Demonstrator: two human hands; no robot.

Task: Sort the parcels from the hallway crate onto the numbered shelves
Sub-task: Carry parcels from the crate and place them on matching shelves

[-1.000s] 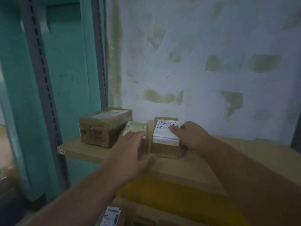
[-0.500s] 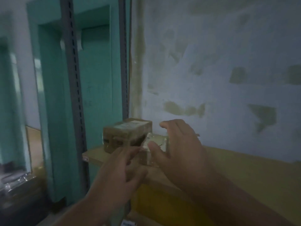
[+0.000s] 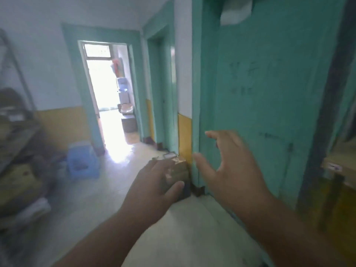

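Fingers (image 3: 165,168) of the left hand (image 3: 154,187) curl over the top of a small brown parcel (image 3: 178,168), with the thumb pressed against its near side, so the hand grips it; the hand covers most of the parcel, and only the taped top corner and right face show, with a glimpse of a label at the far edge. In the head view, the only one, the parcel is held in mid-air above the pale floor (image 3: 107,189), in front of the foot of a teal door frame (image 3: 196,112). The right hand (image 3: 229,170) hovers just to the right of the parcel without touching it, palm turned toward it, fingers spread and gently bent, thumb pointing toward the parcel, holding nothing. Both forearms reach in from the bottom edge and are cut off there. Motion blur softens the whole view: the shelves (image 3: 17,135) on the left hold shapes too smeared to identify, and a blue stool (image 3: 82,160) beside them is hazy. On the right edge a shelf corner (image 3: 339,164) with a small tag is only partly in view, its marking unreadable. Glare washes out the doorway (image 3: 107,93) at the hallway's end.
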